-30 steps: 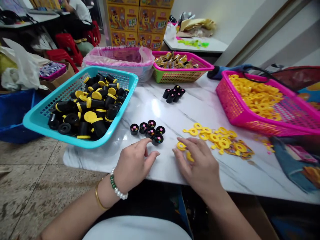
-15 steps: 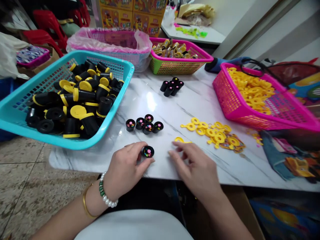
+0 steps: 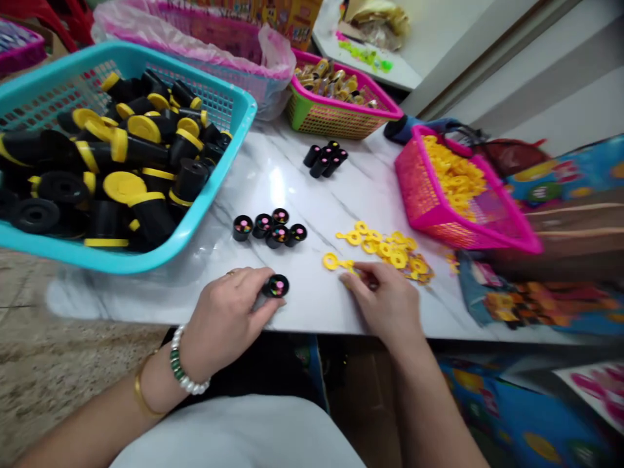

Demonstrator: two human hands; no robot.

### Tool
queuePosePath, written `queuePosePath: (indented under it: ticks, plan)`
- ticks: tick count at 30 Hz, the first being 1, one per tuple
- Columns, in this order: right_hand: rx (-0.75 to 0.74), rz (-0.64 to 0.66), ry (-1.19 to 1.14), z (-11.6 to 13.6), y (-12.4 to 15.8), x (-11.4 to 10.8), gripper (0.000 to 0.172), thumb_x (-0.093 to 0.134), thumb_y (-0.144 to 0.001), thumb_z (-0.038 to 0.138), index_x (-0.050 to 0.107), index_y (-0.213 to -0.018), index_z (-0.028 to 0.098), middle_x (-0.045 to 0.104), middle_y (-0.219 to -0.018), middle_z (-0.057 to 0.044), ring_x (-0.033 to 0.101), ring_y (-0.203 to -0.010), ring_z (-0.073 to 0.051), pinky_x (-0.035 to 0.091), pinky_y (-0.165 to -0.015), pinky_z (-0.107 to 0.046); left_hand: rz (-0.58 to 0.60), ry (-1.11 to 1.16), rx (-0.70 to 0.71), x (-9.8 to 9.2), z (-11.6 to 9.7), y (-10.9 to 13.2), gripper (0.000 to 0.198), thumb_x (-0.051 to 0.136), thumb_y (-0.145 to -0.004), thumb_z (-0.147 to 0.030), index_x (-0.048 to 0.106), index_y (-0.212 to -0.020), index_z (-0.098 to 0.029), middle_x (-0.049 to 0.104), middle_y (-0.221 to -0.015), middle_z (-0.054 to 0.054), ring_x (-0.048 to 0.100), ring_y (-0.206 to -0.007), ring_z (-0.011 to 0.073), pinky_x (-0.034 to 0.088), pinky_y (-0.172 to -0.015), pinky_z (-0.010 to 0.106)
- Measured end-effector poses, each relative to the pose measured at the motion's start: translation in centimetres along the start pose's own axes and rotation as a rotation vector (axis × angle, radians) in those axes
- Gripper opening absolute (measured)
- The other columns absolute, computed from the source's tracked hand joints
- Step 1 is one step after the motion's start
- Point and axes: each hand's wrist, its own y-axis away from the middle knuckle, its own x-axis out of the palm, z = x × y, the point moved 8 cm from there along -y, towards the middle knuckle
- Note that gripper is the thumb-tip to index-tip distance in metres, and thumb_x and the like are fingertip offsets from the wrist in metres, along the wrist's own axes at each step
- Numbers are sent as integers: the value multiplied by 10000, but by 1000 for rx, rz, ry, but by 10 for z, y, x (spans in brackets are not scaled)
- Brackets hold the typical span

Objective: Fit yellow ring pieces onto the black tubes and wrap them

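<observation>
My left hand (image 3: 229, 309), wearing a bead bracelet and a gold bangle, is closed around a small black cup (image 3: 279, 286) near the table's front edge. The cup's open top shows coloured bits and a pink dot inside. My right hand (image 3: 390, 299) pinches the tail end of a yellow ring cap (image 3: 330, 261), whose ring points left over the table. Just behind the left hand stand several similar black cups (image 3: 279, 235). Beyond the right hand lies a loose pile of yellow ring caps (image 3: 373, 244).
A turquoise basket (image 3: 195, 235) of black containers with yellow lids takes up the left. To the right, a pink basket (image 3: 414, 201) holds yellow pieces. A pink-and-green basket (image 3: 331, 120) stands at the back, with another cluster of black cups (image 3: 325, 159) before it.
My right hand has moved from hovering with parted fingers to pinching the yellow ring cap. My left hand still holds the black cup. The whole view has shifted and tilted.
</observation>
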Motion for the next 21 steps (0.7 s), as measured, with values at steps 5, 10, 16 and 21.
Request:
queuePosePath:
  ticks: [5, 10, 16, 21]
  plan:
    - [23, 89, -10, 12, -25, 3, 357, 649, -745, 316, 683, -1064, 159, 677, -862, -54, 586, -699, -185, 478, -704, -343, -57, -32, 21, 0, 5, 6, 248, 600, -925, -293, 583, -1142, -173, 691, -998, 68, 661, -823, 198, 516, -734, 331]
    - [41, 64, -2, 0, -14, -20, 161, 684, -708, 345, 674, -720, 184, 608, -684, -22, 554, -647, -184, 461, -661, -343, -87, -28, 42, 2, 4, 5, 301, 636, -908, -313, 579, -1162, -163, 690, -987, 70, 660, -814, 203, 518, -733, 334]
    - [315, 266, -781, 17, 28, 7, 273, 796, -722, 422, 709, -858, 202, 690, -807, -38, 553, -502, -117, 485, -499, -283, 2, 9, -35, 3, 1, -1, 266, 721, -836, -219, 634, -1082, -167, 691, -901, 45, 648, -802, 193, 521, -720, 313]
    - [288, 364, -1075, 82, 36, 38, 214, 828, -711, 373, 730, -760, 190, 654, -814, -27, 542, -474, -84, 439, -378, -215, 68, 52, -106, 5, 6, -3, 168, 721, -837, -245, 680, -980, -168, 684, -841, 36, 638, -791, 188, 507, -708, 303]
